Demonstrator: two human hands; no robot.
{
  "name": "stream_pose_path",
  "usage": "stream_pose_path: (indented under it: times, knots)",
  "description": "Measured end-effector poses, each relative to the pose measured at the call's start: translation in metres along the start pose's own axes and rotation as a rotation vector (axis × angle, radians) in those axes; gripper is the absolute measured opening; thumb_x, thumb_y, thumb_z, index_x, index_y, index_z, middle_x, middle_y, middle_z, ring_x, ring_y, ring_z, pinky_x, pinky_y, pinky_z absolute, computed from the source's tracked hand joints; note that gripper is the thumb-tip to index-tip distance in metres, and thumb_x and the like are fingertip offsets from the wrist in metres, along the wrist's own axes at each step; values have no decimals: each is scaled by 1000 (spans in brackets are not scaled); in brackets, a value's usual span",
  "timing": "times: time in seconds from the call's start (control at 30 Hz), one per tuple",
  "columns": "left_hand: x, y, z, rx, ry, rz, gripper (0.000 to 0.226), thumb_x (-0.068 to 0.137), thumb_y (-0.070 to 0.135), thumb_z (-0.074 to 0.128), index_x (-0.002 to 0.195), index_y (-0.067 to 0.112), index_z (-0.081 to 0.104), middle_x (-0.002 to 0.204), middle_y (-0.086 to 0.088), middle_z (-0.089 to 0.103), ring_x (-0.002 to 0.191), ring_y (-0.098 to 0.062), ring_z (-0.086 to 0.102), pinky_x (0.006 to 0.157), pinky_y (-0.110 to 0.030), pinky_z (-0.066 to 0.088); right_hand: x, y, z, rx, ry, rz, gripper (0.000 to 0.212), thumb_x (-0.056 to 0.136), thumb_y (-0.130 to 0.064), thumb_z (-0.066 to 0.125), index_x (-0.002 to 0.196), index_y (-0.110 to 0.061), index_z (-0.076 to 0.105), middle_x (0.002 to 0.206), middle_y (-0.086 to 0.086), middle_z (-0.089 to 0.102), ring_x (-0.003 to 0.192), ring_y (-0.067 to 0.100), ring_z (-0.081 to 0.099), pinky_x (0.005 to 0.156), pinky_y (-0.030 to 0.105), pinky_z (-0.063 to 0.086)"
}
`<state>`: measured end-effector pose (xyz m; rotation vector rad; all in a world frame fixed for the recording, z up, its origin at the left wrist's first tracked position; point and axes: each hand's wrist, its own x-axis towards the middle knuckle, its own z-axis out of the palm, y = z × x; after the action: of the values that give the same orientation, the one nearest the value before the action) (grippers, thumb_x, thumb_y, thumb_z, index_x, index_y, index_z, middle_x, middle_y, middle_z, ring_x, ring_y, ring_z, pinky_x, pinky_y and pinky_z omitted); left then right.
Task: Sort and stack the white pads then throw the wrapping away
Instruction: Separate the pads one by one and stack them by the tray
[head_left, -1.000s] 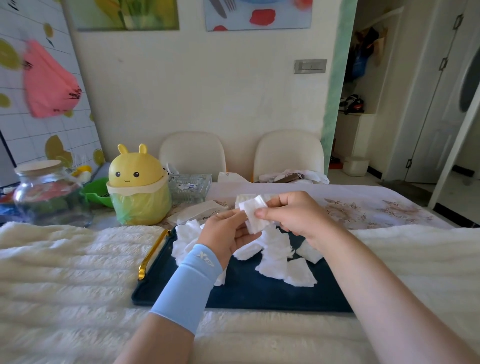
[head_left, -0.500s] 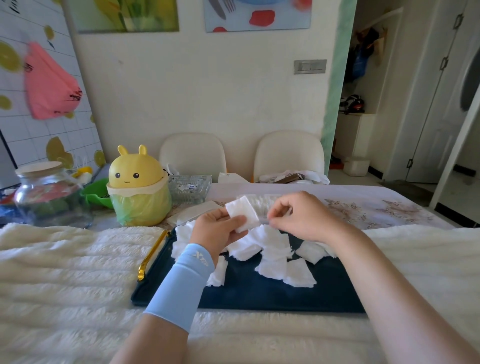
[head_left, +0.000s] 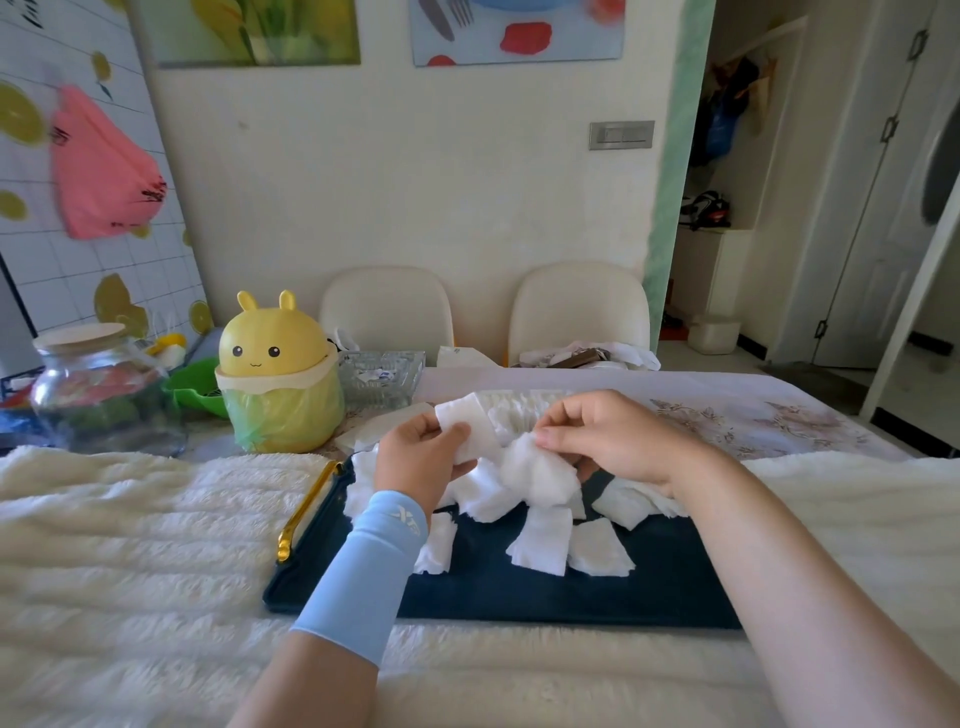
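Several loose white pads lie scattered on a dark blue tray with a gold handle. My left hand, in a light blue sleeve, holds a small stack of white pads above the tray's far left. My right hand pinches another white pad just above the pile, close to the right of the left hand. Behind the hands sits a row of pads in clear wrapping, partly hidden.
A yellow bunny-shaped bin lined with a green bag stands at the tray's far left. Beside it are a glass dish, a glass jar and a green bowl. A fluffy white cover surrounds the tray. Two chairs stand behind the table.
My hands have parted: the left keeps the small stack and has shifted left, while the right has dropped to the pile and pinched another pad.
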<state>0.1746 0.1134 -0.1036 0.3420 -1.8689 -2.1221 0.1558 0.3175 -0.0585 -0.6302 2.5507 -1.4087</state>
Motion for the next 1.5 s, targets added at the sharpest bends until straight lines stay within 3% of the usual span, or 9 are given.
stream_pose_path:
  times: [0.33, 0.5, 0.63, 0.73, 0.97, 1.1, 1.23, 1.37, 1.5]
  knots:
    - [-4, 6, -2, 48, 33, 18, 10, 92, 9, 63, 87, 16, 69, 92, -6, 73, 82, -24, 74, 65, -22, 58, 4, 1, 17, -416, 162, -65, 36, 91, -5, 53, 84, -36, 69, 91, -16, 65, 73, -5, 58, 64, 13, 42]
    - [-8, 9, -2, 70, 25, 39, 11, 92, 10, 62, 85, 15, 67, 93, -9, 73, 82, -24, 74, 64, -21, 58, -10, -21, 18, -367, -220, -52, 33, 81, -24, 50, 87, -43, 76, 80, 2, 64, 64, 13, 49, 68, 30, 45]
    - [-8, 9, -3, 84, 17, 45, 10, 92, 9, 62, 85, 13, 68, 95, -11, 73, 87, -26, 73, 64, -21, 59, -12, -19, 21, -554, -352, 3, 43, 77, -23, 60, 105, -53, 70, 114, -2, 66, 90, 16, 65, 78, 32, 55]
    - [-7, 9, -3, 97, 18, 43, 11, 92, 9, 63, 82, 13, 65, 95, -11, 72, 90, -27, 72, 65, -23, 60, -6, -8, 19, -705, -336, 59, 49, 82, -11, 65, 113, -49, 69, 104, -3, 65, 70, 17, 58, 59, 29, 45]
    - [-10, 9, -1, 129, 4, 58, 9, 92, 10, 63, 84, 13, 64, 90, -6, 70, 90, -26, 72, 62, -20, 58, -1, -3, -1, -392, 2, -71, 11, 83, -28, 80, 84, -39, 79, 119, -23, 65, 106, -1, 58, 90, 28, 42]
    - [-12, 9, 1, 120, -35, 80, 10, 92, 11, 63, 86, 18, 66, 94, -5, 72, 87, -22, 72, 67, -23, 60, -5, -12, -11, -80, 100, -207, 11, 86, -29, 78, 89, -40, 79, 81, -2, 70, 71, 16, 59, 76, 25, 47]
    - [-12, 7, 6, 103, -87, 80, 5, 91, 13, 66, 89, 14, 71, 90, -7, 73, 79, -20, 73, 70, -29, 61, -3, -9, -3, -60, 28, -189, 14, 89, -21, 75, 100, -30, 79, 55, -26, 54, 54, -3, 48, 58, 7, 39]
    - [-15, 9, 8, 11, -247, -32, 13, 92, 18, 66, 93, 7, 74, 91, -14, 75, 78, -22, 73, 74, -34, 60, -1, -8, 5, 58, 146, -181, 36, 79, -18, 85, 111, -34, 76, 95, -24, 74, 91, -8, 67, 84, 8, 49]
    - [-20, 9, 8, -58, -453, -43, 27, 85, 23, 75, 104, 4, 73, 99, -12, 75, 92, -24, 72, 86, -37, 58, 3, -10, 14, 68, 295, -170, 46, 74, -21, 89, 114, -34, 72, 100, -14, 73, 94, -7, 66, 79, 10, 49]
